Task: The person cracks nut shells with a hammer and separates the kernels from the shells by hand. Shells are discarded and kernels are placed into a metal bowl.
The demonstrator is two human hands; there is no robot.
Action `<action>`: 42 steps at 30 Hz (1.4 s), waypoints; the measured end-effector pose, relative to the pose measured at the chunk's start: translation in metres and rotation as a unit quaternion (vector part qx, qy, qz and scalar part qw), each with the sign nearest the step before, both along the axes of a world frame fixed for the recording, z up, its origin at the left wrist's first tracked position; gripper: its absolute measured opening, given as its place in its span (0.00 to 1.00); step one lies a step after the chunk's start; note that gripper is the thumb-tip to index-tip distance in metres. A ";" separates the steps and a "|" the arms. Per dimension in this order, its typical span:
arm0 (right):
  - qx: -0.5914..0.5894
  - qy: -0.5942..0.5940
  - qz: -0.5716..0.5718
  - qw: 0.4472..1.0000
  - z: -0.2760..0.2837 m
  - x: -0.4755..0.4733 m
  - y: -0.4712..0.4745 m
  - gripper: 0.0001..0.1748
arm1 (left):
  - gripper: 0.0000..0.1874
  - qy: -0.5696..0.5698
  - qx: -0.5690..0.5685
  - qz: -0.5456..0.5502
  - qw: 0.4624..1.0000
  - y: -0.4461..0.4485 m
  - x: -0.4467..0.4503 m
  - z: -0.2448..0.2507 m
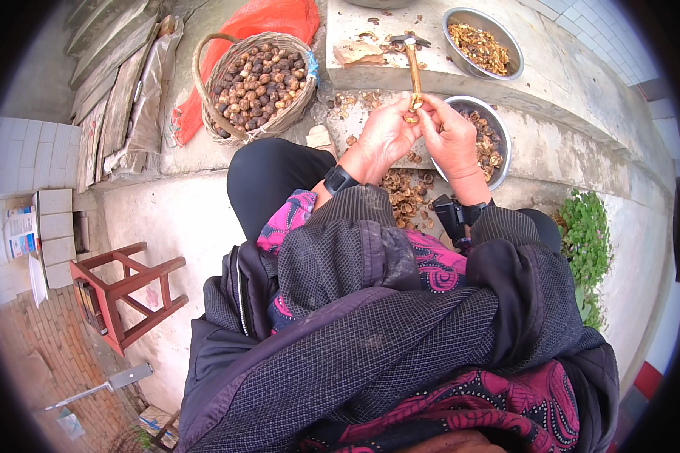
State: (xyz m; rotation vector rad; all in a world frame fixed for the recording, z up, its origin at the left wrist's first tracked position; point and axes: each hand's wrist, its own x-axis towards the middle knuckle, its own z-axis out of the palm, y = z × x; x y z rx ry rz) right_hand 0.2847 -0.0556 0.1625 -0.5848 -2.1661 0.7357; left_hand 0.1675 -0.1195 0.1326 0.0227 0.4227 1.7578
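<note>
Between the fingertips of both hands is a cracked walnut (415,102), with pale kernel showing in its broken shell. My left hand (386,135) pinches it from the left and my right hand (451,137) from the right. Just beyond the fingers lies a hammer (414,68) with a wooden handle, its metal head on the concrete step. A broken brick (358,53) sits left of the hammer head. Farther right, a metal bowl (514,63) holds walnut kernels. Partly behind my right hand, a second metal bowl (508,148) contains walnut shells.
A wicker basket (297,115) full of whole walnuts stands at the left, beside a red mesh sack (277,17). Loose shells (405,195) litter the ground below my hands. A wooden stool (130,294) lies tipped at the left. Green plants (588,238) grow at the right.
</note>
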 end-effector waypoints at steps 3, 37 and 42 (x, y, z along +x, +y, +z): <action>-0.008 0.019 0.007 1.000 -0.001 -0.002 -0.002 0.16 | 0.18 0.000 -0.009 0.020 1.000 -0.001 0.003 0.003; 0.063 0.020 0.003 0.998 -0.007 -0.002 -0.001 0.11 | 0.12 -0.013 -0.030 0.050 0.998 0.000 0.007 -0.004; 0.034 0.014 -0.007 0.999 -0.005 -0.001 -0.001 0.09 | 0.17 0.035 -0.010 0.041 0.998 0.000 0.007 -0.005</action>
